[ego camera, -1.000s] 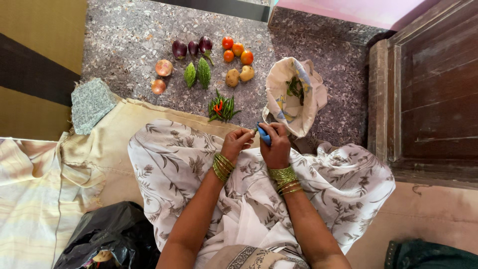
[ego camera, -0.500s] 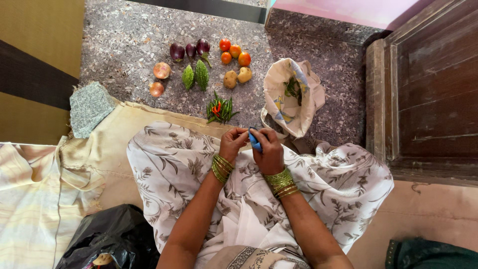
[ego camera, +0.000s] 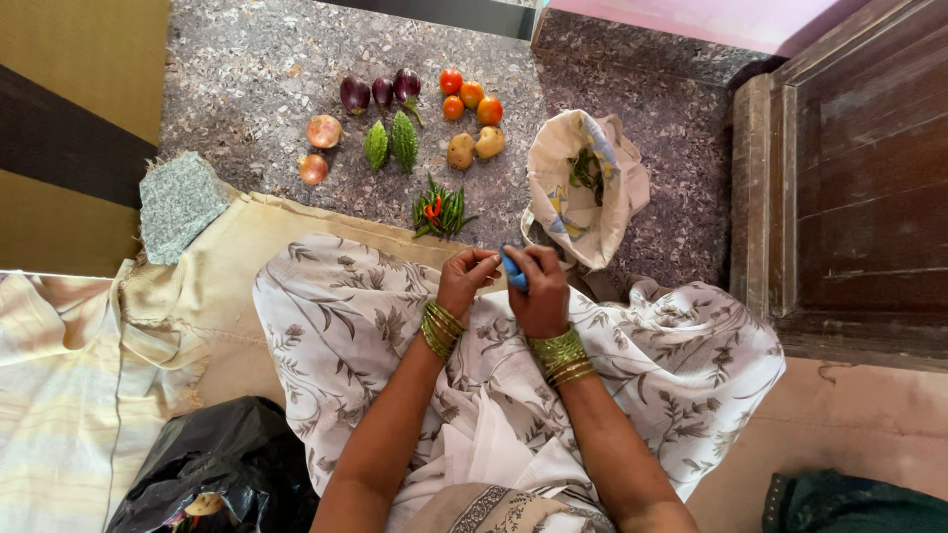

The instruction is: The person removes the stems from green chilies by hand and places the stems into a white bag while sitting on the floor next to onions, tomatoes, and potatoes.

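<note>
Hands (ego camera: 504,281) unmoved; four tomatoes (ego camera: 470,96)

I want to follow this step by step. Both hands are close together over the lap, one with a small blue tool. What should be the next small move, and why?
Probably a short stroke of the blue tool across the small piece pinched in the left hand. The right hand holds the tool right against the left fingertips, so the two nearly touch. What the left hand pinches is too small to tell; it may come from the green chillies on the floor.

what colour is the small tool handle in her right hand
Blue: the small plastic tool handle gripped in the right hand shows best in the head view.
</note>
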